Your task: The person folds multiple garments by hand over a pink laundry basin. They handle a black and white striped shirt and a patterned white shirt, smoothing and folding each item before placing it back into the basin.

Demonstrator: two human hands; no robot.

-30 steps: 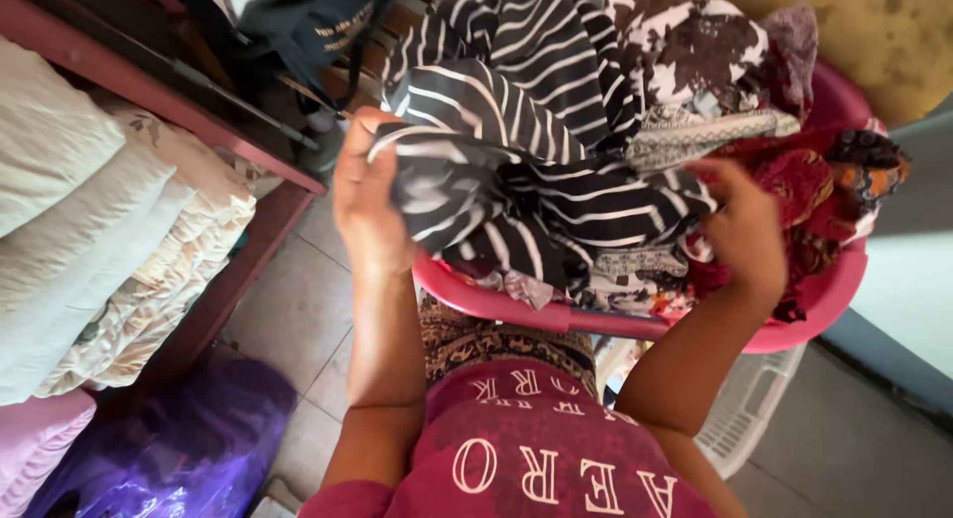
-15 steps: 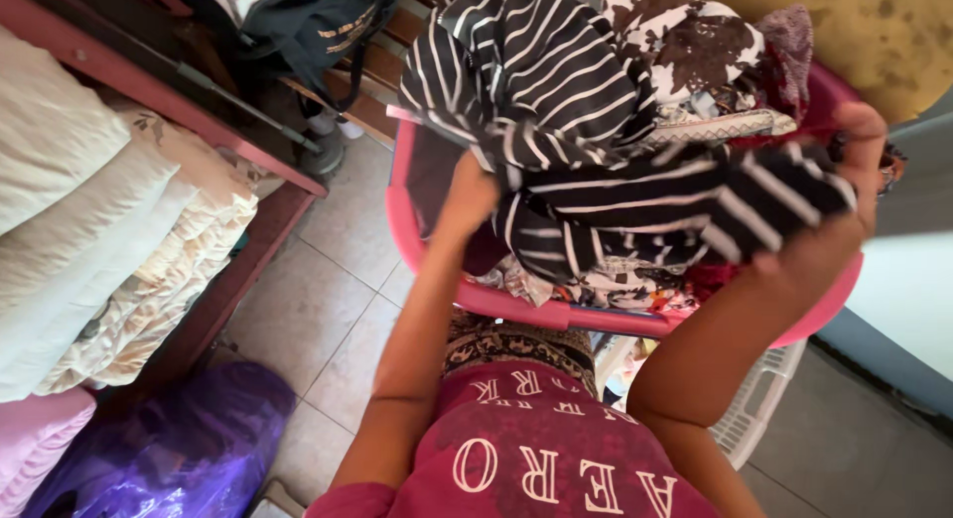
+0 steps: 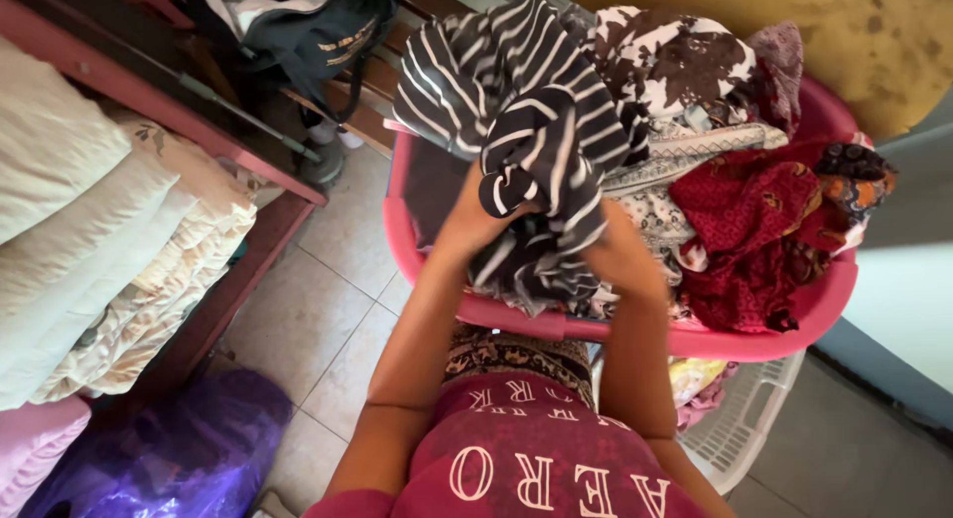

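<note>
fingers (image 3: pixel 476 212) behind striped garment (image 3: pixel 536 151)

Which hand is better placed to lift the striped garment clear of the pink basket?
Probably the left hand: it grips the black-and-white striped garment near its bunched top. The right hand holds lower, beside the basket pile.

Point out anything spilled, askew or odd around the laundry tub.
Nothing is spilled or damaged. The pink tub is heaped above its rim, with a red garment draped over the right edge. Both hands, left hand and right hand, grip the bunched striped garment.
</note>
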